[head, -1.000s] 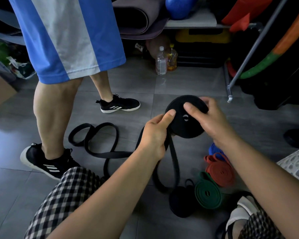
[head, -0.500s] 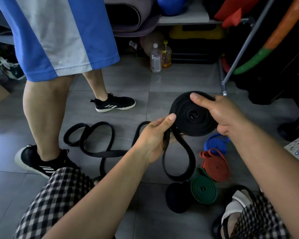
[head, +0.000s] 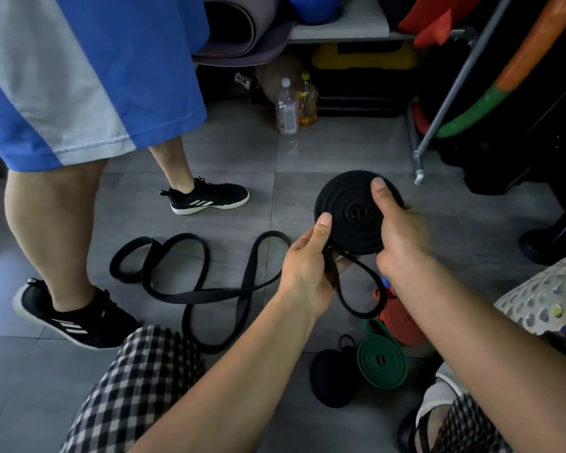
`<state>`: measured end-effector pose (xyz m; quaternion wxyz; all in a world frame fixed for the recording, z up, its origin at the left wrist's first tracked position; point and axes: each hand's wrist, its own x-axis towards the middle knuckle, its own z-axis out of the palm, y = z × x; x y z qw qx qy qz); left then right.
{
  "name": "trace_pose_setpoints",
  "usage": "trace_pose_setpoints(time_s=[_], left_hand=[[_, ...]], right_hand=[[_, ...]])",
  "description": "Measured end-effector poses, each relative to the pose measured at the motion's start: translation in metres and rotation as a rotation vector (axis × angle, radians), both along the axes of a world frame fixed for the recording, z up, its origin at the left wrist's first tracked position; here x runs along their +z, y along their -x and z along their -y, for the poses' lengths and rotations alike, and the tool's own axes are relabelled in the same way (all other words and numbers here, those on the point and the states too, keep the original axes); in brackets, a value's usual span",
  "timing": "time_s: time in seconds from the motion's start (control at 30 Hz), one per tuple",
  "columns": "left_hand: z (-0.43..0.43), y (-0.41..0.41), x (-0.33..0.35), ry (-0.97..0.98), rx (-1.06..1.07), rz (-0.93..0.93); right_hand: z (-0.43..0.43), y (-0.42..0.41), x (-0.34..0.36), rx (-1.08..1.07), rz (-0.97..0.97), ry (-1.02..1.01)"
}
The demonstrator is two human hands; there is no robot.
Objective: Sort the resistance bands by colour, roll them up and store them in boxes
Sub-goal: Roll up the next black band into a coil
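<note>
We hold the black coil [head: 348, 212] above the floor, our right hand [head: 397, 233] clamped across its face and our left hand [head: 307, 268] pinching the loose tail [head: 361, 289]. If either grip slackens, we judge the springy roll could unwind.

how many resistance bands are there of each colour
black: 3 - held black roll, loose black band, black roll on the floor
green: 1 - green roll
red: 1 - red roll
blue: 1 - blue band, mostly hidden
total: 6
</note>
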<state>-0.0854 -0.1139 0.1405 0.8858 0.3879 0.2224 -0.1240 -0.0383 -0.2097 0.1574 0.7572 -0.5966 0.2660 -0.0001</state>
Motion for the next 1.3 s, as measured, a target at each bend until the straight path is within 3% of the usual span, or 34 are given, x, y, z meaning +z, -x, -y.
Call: trace_pose_setpoints(time_s=[0.1,0.17,0.23,0.37,0.43,0.47,0.63,0.9,1.07,1.3], left_hand=[[-0.007,-0.007,-0.011,-0.051,0.005,-0.034],[-0.013,-0.015,-0.026,-0.19,-0.032,-0.047],[-0.017,-0.024,-0.043,-0.334,-0.102,-0.061],[-0.018,-0.045,-0.081,-0.407,-0.365,0.02],[-0.02,-0.055,-0.101,-0.353,-0.429,0.052],[-0.02,-0.059,-0.112,-0.315,-0.432,0.057],[0.004,-0.066,-0.183,-0.228,-0.235,-0.045],[0.038,-0.03,-0.268,-0.368,0.053,-0.331],[0.025,-0.042,-0.281,-0.408,-0.075,-0.254],[0.026,-0.045,-0.29,-0.141,-0.059,-0.619]], right_hand=[[0.003,0.001,-0.023,0.088,-0.108,0.058],[0.017,-0.006,-0.041,0.309,-0.181,0.224],[0.032,-0.02,-0.048,0.541,-0.133,0.416],[0.051,-0.06,-0.046,1.098,-0.075,0.858],[0.055,-0.07,-0.061,1.227,-0.163,0.812],[0.057,-0.069,-0.077,1.204,-0.183,0.73],[0.062,-0.052,-0.182,0.69,-0.193,0.408],[0.038,-0.004,-0.292,0.101,-0.392,0.139],[0.041,-0.014,-0.293,0.087,-0.339,0.142],[0.059,-0.027,-0.299,0.303,-0.255,0.309]])
